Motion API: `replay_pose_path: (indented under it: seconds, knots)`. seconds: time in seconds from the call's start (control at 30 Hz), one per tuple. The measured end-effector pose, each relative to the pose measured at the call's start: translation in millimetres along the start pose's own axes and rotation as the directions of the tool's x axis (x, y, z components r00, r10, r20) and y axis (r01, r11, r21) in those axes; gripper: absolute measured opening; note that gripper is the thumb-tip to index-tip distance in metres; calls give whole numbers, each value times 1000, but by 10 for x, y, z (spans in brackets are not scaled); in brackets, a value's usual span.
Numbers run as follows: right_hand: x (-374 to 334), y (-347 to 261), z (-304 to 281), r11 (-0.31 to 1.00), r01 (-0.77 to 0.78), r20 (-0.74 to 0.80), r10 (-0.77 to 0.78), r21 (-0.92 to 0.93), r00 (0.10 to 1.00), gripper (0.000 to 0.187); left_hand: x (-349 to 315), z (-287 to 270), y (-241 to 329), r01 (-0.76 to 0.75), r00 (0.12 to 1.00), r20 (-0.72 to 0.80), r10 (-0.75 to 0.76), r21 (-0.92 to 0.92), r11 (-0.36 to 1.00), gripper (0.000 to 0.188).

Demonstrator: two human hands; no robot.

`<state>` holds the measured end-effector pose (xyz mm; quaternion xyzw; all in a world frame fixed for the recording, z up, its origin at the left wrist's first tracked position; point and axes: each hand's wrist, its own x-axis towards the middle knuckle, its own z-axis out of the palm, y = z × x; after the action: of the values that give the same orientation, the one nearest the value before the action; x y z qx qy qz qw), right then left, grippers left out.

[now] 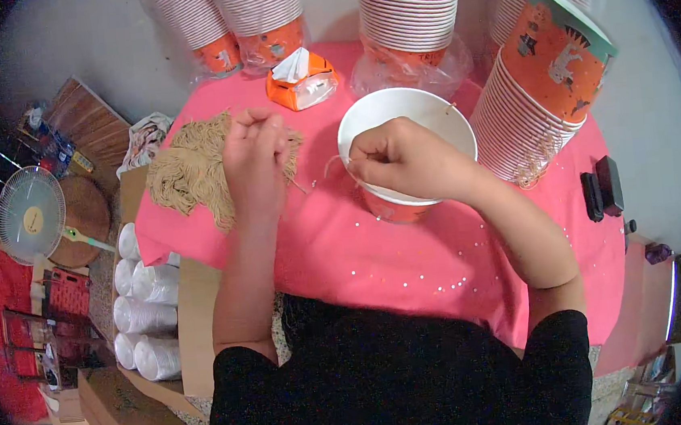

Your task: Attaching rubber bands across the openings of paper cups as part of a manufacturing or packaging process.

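Observation:
A white-lined paper bucket [402, 207] with an orange outside stands on the pink-covered table in front of me. At its left rim my right hand [407, 160] is closed, with thumb and forefinger pinched on a thin tan string [331, 161] that loops out beside the rim. Another short bit of string shows at the far right of the rim. My left hand [256, 159] is raised over a heap of tan strings [191, 173], its fingers curled together. What its fingertips hold, if anything, is too small to make out.
A tall stack of buckets [522, 116] leans at the right, with strings hanging off its side. More stacked buckets [409, 20] in plastic line the back. An orange tissue pack [300, 80] lies behind the strings. Small white bits [422, 277] dot the pink cloth [344, 253].

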<state>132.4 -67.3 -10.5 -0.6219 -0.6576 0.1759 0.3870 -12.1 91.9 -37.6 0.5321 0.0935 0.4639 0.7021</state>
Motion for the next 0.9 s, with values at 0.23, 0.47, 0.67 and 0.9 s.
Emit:
replay_pose_path:
  seconds: [0.23, 0.47, 0.67, 0.9]
  knots:
    - [-19, -10, -29, 1000, -5, -29, 5, -18, 1000, 17, -588, 107, -90, -54, 980, 198, -17, 349, 936, 11]
    - [-64, -99, -13, 985, 41, -11, -43, -168, 999, 16, -458, 155, -125, 280, 925, 264, -273, 12, 960, 27]
    - [-143, -166, -143, 988, 65, 87, -53, -142, 995, 10, -327, 117, -90, 402, 876, 391, -284, -266, 876, 19]
    - [-213, -232, -322, 956, 87, 130, -53, -279, 990, 23, -304, 108, 5, 436, 834, 374, -405, 3, 900, 14]
